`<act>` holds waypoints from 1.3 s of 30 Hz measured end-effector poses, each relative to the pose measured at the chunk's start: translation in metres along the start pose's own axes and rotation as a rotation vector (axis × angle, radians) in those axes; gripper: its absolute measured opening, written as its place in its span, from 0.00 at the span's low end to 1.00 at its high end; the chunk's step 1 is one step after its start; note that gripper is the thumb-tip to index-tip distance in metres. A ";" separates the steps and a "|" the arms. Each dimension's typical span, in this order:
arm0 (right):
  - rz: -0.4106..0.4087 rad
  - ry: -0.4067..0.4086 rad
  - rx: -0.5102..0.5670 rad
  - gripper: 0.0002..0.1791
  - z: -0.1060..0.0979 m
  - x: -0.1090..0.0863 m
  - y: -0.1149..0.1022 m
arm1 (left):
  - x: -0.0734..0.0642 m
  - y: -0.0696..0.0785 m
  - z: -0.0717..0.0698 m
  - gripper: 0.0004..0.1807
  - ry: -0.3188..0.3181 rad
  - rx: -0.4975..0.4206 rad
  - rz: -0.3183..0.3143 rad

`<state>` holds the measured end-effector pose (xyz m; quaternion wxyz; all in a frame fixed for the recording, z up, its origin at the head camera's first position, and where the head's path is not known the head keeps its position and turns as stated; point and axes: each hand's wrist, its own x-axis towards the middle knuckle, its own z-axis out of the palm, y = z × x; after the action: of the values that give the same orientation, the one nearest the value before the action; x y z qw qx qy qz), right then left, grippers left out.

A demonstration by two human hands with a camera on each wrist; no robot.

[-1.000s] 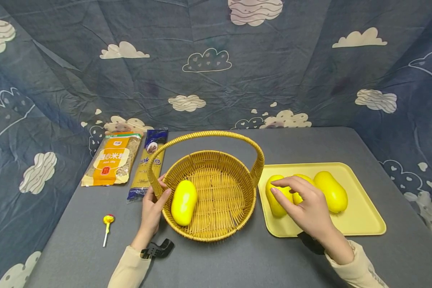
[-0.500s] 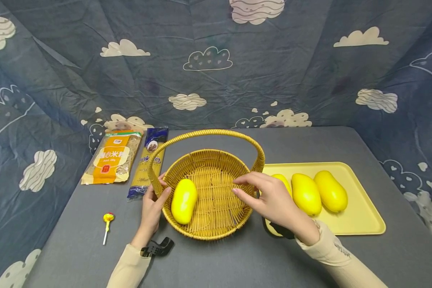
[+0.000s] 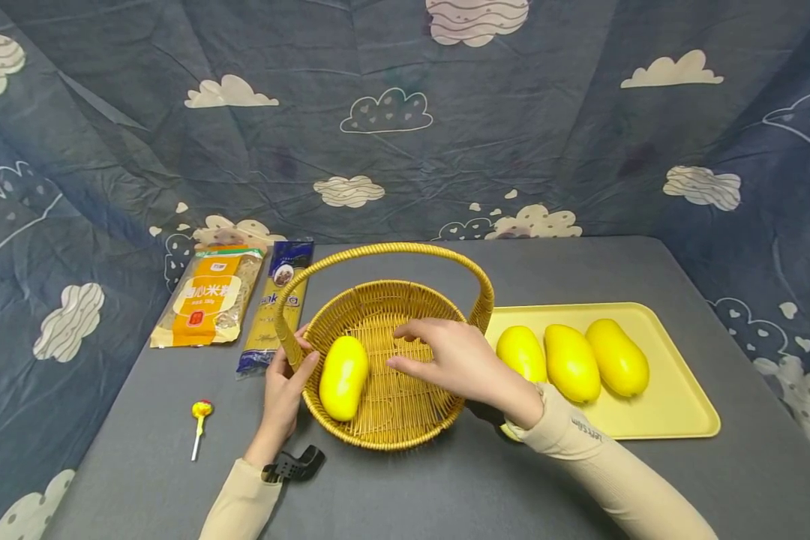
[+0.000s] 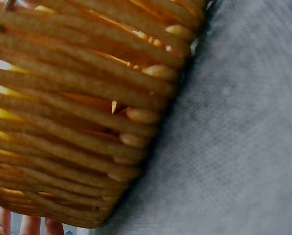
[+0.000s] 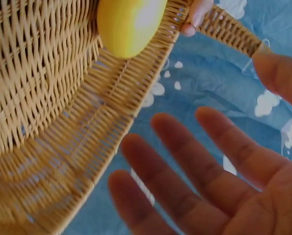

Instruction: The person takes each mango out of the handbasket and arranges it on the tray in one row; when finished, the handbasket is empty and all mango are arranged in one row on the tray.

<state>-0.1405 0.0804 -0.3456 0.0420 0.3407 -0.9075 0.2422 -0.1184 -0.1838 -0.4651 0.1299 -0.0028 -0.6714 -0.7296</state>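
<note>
A round wicker basket [image 3: 398, 444] with a tall arched handle stands mid-table. Inside it, on the left, lies one yellow mango [image 3: 344, 379]. My left hand [image 3: 283, 394] grips the basket's left side where the handle joins the rim, thumb on top. In the left wrist view, some of its fingers [image 4: 29, 225] show past the woven wall. Over the basket's right half hovers my right hand [image 3: 455, 360], holding nothing. The right wrist view shows its fingers [image 5: 185, 142] spread apart, clear of the weave. Three more mangoes [image 3: 572, 364] lie side by side on a yellow tray [image 3: 682, 397].
The tray sits just right of the basket. Left of the basket lie a blue-and-yellow pasta packet [image 3: 270, 319], an orange-labelled food bag [image 3: 209, 296] and a lollipop [image 3: 201, 424]. A cloud-patterned curtain [image 3: 405, 187] hangs behind the grey table [image 3: 405, 502].
My right hand has moved left from above the tray to over the basket, staying empty. The left hand keeps its grip; basket and mangoes have not visibly moved.
</note>
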 end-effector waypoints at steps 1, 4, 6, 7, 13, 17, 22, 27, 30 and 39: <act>0.007 -0.028 -0.015 0.23 0.002 0.003 -0.001 | 0.000 0.000 0.000 0.14 -0.001 -0.002 0.000; 0.019 -0.098 -0.055 0.27 0.008 0.011 -0.004 | 0.000 0.000 0.000 0.14 -0.001 -0.011 0.002; 0.027 -0.138 -0.065 0.29 0.012 0.016 -0.005 | 0.000 0.000 0.000 0.14 0.001 -0.011 0.002; 0.033 -0.160 -0.069 0.30 0.014 0.019 -0.006 | 0.000 0.000 0.000 0.14 0.000 -0.009 0.003; 0.058 -0.274 -0.036 0.33 0.022 0.034 -0.008 | 0.000 -0.001 0.000 0.14 -0.009 -0.014 0.002; 0.089 -0.336 0.001 0.34 0.027 0.043 -0.009 | -0.001 0.001 0.000 0.15 -0.016 -0.010 -0.006; 0.130 -0.394 0.039 0.37 0.035 0.051 -0.009 | -0.001 0.001 0.000 0.15 -0.017 -0.003 -0.006; 0.145 -0.429 0.084 0.38 0.044 0.057 -0.007 | -0.001 0.001 0.000 0.14 -0.016 0.016 -0.005; 0.143 -0.438 0.102 0.38 0.049 0.059 -0.005 | -0.001 0.001 0.000 0.14 -0.016 0.023 -0.006; 0.163 -0.438 0.156 0.38 0.058 0.064 -0.006 | -0.002 0.001 0.000 0.13 -0.017 0.018 0.000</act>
<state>-0.1801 0.0109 -0.3786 -0.2017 0.3127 -0.8980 0.2346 -0.1167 -0.1838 -0.4647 0.1244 -0.0079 -0.6789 -0.7236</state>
